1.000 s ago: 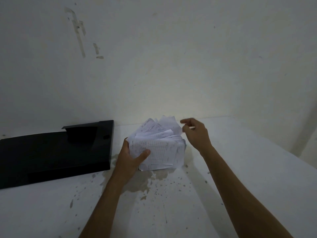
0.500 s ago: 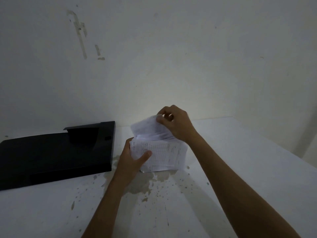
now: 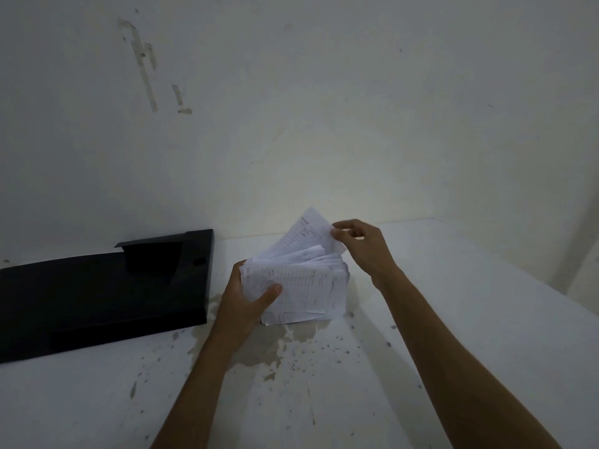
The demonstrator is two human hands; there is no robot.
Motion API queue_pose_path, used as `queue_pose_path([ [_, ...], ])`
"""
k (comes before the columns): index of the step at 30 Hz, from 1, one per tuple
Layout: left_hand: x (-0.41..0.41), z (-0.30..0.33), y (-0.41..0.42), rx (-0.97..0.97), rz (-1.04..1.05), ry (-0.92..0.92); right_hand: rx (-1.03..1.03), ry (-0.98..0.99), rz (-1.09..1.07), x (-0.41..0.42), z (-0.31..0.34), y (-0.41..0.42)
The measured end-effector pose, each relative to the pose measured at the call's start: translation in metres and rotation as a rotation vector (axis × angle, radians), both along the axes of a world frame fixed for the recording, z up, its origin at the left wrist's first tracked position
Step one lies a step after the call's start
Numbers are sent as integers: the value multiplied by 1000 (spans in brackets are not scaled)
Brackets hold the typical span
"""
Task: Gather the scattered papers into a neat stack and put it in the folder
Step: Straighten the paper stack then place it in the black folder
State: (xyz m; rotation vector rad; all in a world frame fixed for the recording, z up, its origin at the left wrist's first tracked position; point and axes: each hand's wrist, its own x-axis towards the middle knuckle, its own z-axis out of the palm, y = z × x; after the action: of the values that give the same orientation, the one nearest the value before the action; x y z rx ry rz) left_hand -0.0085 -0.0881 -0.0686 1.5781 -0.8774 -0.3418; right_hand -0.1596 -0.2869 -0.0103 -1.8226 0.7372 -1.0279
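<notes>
A thick bundle of white lined papers stands on its lower edge on the white table, its top edges fanned and uneven. My left hand grips the bundle's left side, thumb across the front sheet. My right hand pinches the right edge of one sheet that sticks up and back above the rest. A black folder lies flat on the table just left of the bundle, with a flap raised at its far end.
The white table is stained and speckled in front of the papers. A bare white wall rises right behind the table. The table's right edge runs diagonally at the right.
My right hand went from open beside the papers to their top, then drew back to the right with one sheet pinched and lifted. The left hand kept its grip.
</notes>
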Motion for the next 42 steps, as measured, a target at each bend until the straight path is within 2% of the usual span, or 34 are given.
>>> queue_pose_path([
  [3,-1,0,-1,4,6,17,-179,-20,5,4,14,6],
  [7,0,-1,1,8,-6,23,-374,7,114,13,30,19],
  [9,0,-1,1,1,-5,19,-477,83,181,20,31,24],
  [12,-1,0,0,4,7,9,-569,222,147,22,22,20],
  [16,2,0,0,9,12,-27,-432,273,131,4,-1,16],
  [19,3,0,-3,17,17,-32,-409,223,103,-3,-14,15],
  [22,3,-2,-4,14,25,-37,-364,254,55,-4,-19,14],
  [26,2,-2,-4,-20,22,-37,-131,242,199,-4,-24,16],
  [34,1,-5,-11,-64,123,-98,-138,140,156,-2,-38,30],
  [37,3,-7,-11,-110,110,-108,-26,57,109,-1,-52,36],
  [39,2,-10,-12,-123,96,-100,63,64,158,-1,-64,36],
  [42,-7,-14,-14,-99,83,-91,66,121,219,3,-75,36],
])
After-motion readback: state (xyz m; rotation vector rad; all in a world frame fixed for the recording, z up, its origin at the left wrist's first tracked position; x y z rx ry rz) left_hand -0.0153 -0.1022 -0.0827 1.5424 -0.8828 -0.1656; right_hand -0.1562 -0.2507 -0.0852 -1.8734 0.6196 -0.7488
